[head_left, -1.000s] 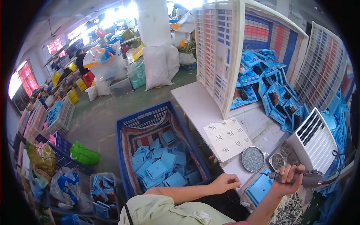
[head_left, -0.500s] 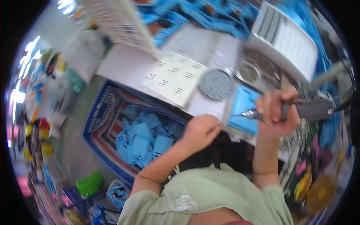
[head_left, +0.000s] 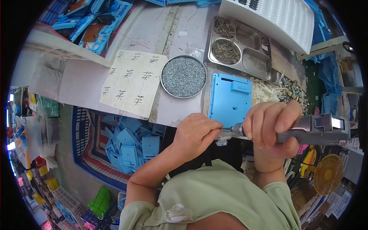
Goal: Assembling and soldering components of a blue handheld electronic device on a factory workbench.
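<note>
My right hand [head_left: 272,126] wraps round a grey electric screwdriver [head_left: 314,134], held level with its bit pointing left. At the bit's tip, the thumb and fingers of my left hand [head_left: 197,134] are pinched together. Whatever small thing they may hold is hidden. Just beyond the bit, a light blue plastic housing [head_left: 224,99] lies flat at the table's near edge, partly covered by my right hand. Left of the housing stands a round metal dish [head_left: 161,78] full of small silvery screws [head_left: 184,76].
A steel compartment tray [head_left: 249,36] with small metal parts sits behind the housing. White plastic pieces [head_left: 264,91] lie to its right. Marked paper [head_left: 130,82] covers the table at left. Below is a blue crate [head_left: 78,142] of blue housings [head_left: 128,147]. A yellow fan [head_left: 327,174] stands at lower right.
My view has tilted and steadied. My left hand has come to the screwdriver's tip, which was apart from it before. My right hand still grips the screwdriver.
</note>
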`<action>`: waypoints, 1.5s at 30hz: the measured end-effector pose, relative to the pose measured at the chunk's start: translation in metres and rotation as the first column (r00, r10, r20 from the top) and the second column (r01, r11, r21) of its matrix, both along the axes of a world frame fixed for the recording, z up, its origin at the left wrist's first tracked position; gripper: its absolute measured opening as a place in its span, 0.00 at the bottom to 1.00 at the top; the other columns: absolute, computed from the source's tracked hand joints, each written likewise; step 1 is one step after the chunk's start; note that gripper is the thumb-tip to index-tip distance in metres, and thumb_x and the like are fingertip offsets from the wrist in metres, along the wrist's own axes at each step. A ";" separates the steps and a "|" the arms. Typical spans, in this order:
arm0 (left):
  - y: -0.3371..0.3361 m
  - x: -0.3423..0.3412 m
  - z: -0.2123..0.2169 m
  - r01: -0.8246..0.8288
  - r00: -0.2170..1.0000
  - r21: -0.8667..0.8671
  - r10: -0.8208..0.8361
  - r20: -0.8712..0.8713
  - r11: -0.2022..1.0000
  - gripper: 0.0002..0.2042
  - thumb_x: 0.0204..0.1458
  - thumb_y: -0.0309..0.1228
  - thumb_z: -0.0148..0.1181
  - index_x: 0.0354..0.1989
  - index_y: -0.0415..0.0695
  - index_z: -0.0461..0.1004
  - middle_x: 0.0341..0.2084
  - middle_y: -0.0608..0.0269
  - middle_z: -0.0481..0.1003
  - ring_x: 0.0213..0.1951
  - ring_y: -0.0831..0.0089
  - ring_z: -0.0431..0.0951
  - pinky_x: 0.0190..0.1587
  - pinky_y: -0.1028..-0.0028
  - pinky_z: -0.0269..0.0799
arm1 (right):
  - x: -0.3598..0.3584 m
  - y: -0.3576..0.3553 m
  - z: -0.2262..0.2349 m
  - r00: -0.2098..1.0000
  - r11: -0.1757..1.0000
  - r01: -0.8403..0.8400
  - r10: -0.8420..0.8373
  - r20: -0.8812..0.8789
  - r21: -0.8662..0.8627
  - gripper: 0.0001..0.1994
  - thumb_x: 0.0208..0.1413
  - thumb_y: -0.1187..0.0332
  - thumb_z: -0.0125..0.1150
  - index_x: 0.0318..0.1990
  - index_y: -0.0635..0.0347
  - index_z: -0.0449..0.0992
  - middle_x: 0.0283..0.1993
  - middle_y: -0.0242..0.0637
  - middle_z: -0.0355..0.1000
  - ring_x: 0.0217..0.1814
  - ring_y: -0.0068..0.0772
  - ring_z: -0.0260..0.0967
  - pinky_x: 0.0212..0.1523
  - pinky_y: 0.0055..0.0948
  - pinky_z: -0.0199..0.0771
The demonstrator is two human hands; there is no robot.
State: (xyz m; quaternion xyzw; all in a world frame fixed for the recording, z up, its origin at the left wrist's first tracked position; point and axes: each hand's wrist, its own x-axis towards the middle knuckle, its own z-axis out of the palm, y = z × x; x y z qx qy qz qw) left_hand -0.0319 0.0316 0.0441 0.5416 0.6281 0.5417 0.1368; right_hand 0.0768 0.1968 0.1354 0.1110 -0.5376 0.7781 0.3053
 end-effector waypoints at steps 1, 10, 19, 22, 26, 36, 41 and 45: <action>0.004 -0.003 0.001 -0.017 1.000 0.021 0.017 -0.025 1.000 0.08 0.47 0.22 0.70 0.36 0.42 0.80 0.29 0.60 0.80 0.33 0.60 0.80 0.42 0.63 0.74 | -0.003 0.003 -0.001 1.000 1.000 -0.002 0.002 0.011 0.001 0.15 0.63 0.54 0.64 0.43 0.53 0.69 0.19 0.22 0.67 0.15 0.19 0.63 0.22 0.25 0.68; 0.043 -0.066 0.001 -0.190 0.935 -0.097 0.150 -0.322 0.977 0.10 0.42 0.29 0.74 0.33 0.47 0.80 0.36 0.66 0.79 0.41 0.62 0.77 0.53 0.56 0.65 | -0.036 0.047 -0.014 0.999 0.994 0.039 -0.040 0.009 0.106 0.13 0.64 0.57 0.61 0.45 0.54 0.69 0.20 0.22 0.66 0.18 0.20 0.61 0.27 0.27 0.67; 0.048 -0.113 -0.038 -0.401 0.841 -0.228 0.258 -0.476 0.887 0.06 0.48 0.29 0.68 0.33 0.48 0.78 0.32 0.66 0.73 0.43 0.63 0.72 0.56 0.55 0.57 | -0.091 0.074 -0.063 0.986 0.981 0.165 -0.167 0.010 0.104 0.12 0.63 0.67 0.60 0.42 0.65 0.65 0.21 0.35 0.66 0.17 0.22 0.59 0.24 0.29 0.66; 0.053 -0.114 -0.041 -0.448 0.814 -0.189 0.311 -0.490 0.874 0.05 0.49 0.26 0.66 0.29 0.47 0.74 0.30 0.66 0.72 0.41 0.64 0.72 0.54 0.56 0.57 | -0.093 0.072 -0.068 0.987 0.986 0.146 -0.150 0.050 0.077 0.11 0.62 0.68 0.61 0.41 0.65 0.65 0.21 0.35 0.67 0.18 0.22 0.61 0.25 0.29 0.69; 0.053 -0.114 -0.040 -0.390 0.852 -0.167 0.286 -0.438 0.906 0.09 0.47 0.24 0.64 0.22 0.47 0.68 0.21 0.66 0.67 0.33 0.63 0.70 0.48 0.58 0.59 | -0.093 0.071 -0.075 0.977 0.979 0.177 -0.187 0.100 0.098 0.10 0.61 0.71 0.62 0.40 0.64 0.65 0.23 0.35 0.67 0.20 0.21 0.62 0.25 0.28 0.70; 0.051 -0.091 -0.035 -0.271 0.905 -0.070 0.230 -0.359 0.960 0.10 0.44 0.27 0.68 0.21 0.50 0.71 0.22 0.69 0.71 0.33 0.67 0.72 0.47 0.61 0.59 | -0.092 0.073 -0.081 0.909 0.827 0.226 -0.368 0.194 0.515 0.09 0.63 0.68 0.59 0.35 0.59 0.64 0.20 0.32 0.62 0.19 0.22 0.56 0.23 0.27 0.59; 0.046 -0.076 -0.025 -0.241 0.934 -0.081 0.209 -0.290 0.967 0.07 0.45 0.23 0.68 0.30 0.49 0.77 0.27 0.71 0.77 0.36 0.69 0.76 0.50 0.63 0.60 | -0.082 0.056 -0.057 0.974 0.978 0.156 -0.175 0.144 0.135 0.10 0.61 0.70 0.61 0.37 0.60 0.64 0.21 0.32 0.63 0.20 0.22 0.58 0.23 0.26 0.59; 0.043 -0.075 -0.030 -0.200 0.951 -0.090 0.171 -0.258 0.976 0.07 0.47 0.24 0.69 0.32 0.49 0.78 0.29 0.70 0.79 0.35 0.69 0.77 0.54 0.62 0.60 | -0.073 0.051 -0.075 0.945 0.959 0.215 -0.252 0.208 0.185 0.08 0.54 0.79 0.64 0.37 0.63 0.69 0.27 0.32 0.70 0.27 0.19 0.66 0.29 0.21 0.67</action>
